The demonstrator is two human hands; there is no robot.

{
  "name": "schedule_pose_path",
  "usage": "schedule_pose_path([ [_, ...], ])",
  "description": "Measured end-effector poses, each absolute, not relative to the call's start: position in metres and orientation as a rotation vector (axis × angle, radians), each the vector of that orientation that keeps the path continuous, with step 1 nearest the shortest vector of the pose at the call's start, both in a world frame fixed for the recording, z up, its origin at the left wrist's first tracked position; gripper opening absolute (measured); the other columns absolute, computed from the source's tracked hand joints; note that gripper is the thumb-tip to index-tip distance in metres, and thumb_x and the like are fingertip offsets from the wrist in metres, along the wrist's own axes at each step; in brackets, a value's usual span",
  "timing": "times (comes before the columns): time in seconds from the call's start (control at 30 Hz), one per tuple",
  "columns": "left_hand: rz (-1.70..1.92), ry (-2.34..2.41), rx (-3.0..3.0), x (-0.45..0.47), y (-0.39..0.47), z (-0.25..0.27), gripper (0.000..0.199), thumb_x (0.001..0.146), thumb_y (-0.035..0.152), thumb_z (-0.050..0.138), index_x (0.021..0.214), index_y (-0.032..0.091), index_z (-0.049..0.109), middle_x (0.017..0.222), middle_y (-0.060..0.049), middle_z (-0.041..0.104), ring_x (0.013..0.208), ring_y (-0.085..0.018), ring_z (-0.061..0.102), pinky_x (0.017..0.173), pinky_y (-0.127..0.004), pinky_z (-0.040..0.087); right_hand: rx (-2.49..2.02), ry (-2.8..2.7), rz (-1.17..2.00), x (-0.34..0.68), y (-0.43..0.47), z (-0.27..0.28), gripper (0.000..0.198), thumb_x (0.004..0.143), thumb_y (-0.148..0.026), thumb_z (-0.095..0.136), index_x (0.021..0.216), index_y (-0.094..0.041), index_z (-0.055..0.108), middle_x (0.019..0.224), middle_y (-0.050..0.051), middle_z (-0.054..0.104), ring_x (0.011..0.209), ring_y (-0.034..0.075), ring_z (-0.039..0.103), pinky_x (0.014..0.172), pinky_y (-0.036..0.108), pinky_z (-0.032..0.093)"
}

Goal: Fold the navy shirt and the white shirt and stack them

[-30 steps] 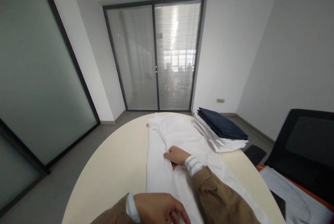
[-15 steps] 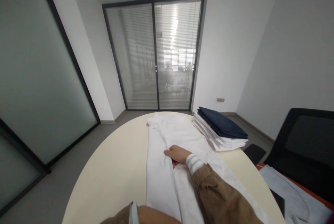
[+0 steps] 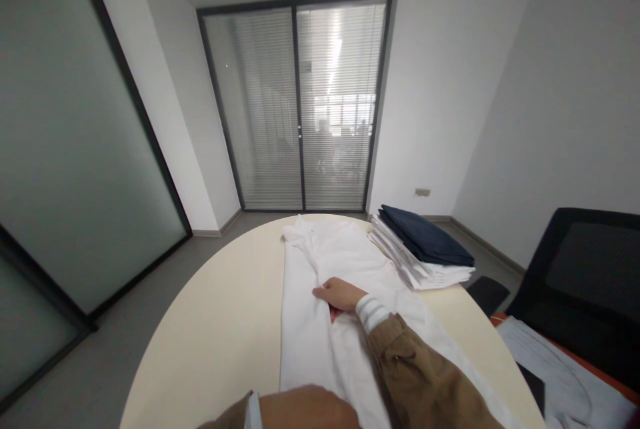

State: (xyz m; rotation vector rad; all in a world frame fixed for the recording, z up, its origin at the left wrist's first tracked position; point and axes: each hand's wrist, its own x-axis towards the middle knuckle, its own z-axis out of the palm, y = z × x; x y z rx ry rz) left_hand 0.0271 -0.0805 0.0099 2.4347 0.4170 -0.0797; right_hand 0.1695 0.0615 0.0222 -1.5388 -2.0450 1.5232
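Observation:
A white shirt (image 3: pixel 305 322) lies lengthwise on the round table, its left side folded over into a long straight strip. Its far end is bunched at what looks like a collar. My right hand (image 3: pixel 343 295) pinches the edge of that fold between thumb and fingers, about midway along the shirt. A small red patch shows just beneath this hand. At the bottom edge of the view my left hand (image 3: pixel 315 407) rests over the near part of the shirt; its fingers are hidden, so I cannot tell whether it grips the cloth.
Folded white garments (image 3: pixel 425 275) are stacked at the table's right side with a dark navy folded garment (image 3: pixel 425 235) on top. The pale round table (image 3: pixel 215 322) extends to the left. A black mesh chair (image 3: pixel 585 269) stands at right, with light cloth (image 3: pixel 560 369) near its seat.
My left hand has shifted slightly upward and to the right over the near part of the shirt. My right hand keeps its pinch in nearly the same spot.

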Motion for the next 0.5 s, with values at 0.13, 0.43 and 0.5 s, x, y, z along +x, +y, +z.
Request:
schedule_pose_path([
  [0.13,0.111,0.369,2.631,0.04,-0.08,0.008,0.004,0.09,0.023,0.063,0.088,0.021,0.065,0.108,-0.006,0.07,0.106,-0.02,0.062,0.084,-0.026,0.047,-1.502,-2.061,1.523,0.172,0.065,0.015,0.043,0.091,-0.045,0.048,0.059,-0.017,0.056,0.049,0.001,0.058,0.046,0.013,0.056,0.046,0.022,0.04],
  [0.43,0.182,0.472,2.616,0.028,-0.072,0.029,0.018,0.088,0.033,0.064,0.099,0.019,0.062,0.093,-0.005,0.072,0.088,-0.018,0.065,0.098,-0.03,0.043,-1.536,-2.234,1.067,0.168,0.069,0.013,0.048,0.094,-0.047,0.047,0.057,-0.016,0.055,0.048,0.001,0.058,0.046,0.011,0.052,0.053,0.022,0.038],
  [0.5,0.201,0.491,2.607,0.023,-0.069,0.029,0.02,0.087,0.036,0.065,0.098,0.019,0.064,0.092,-0.006,0.071,0.09,-0.019,0.064,0.093,-0.03,0.045,-1.554,-2.249,0.973,0.164,0.074,0.014,0.048,0.094,-0.046,0.046,0.058,-0.016,0.056,0.049,0.001,0.058,0.048,0.011,0.052,0.055,0.023,0.037],
])
